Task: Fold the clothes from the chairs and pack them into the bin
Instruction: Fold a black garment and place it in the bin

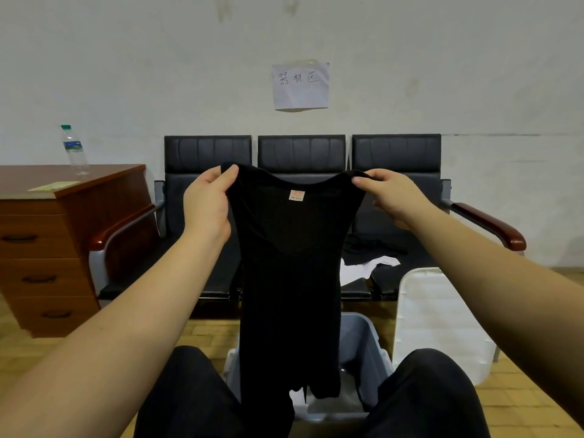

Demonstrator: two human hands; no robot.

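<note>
Black sleeveless top [289, 273] hangs full length between the two hands, held up by its shoulders in front of the row of chairs [301, 159]. Left hand [207, 205] pinches the left shoulder strap between thumb and curled fingers; right hand [393, 197] pinches the right strap the same way, so the scooped neckline sags between them. A small pink label [296, 195] shows just below the neckline. The fabric looks thin, soft and matte, falling in a narrow column whose hem reaches down over the grey plastic bin [363, 352] on the floor between the person's knees. The chairs are padded black leather-like seats with glossy wooden armrests. On the right seat lie a crumpled white garment [368, 268] and a dark garment [376, 246]. A white lid [439, 320] leans beside the bin.
</note>
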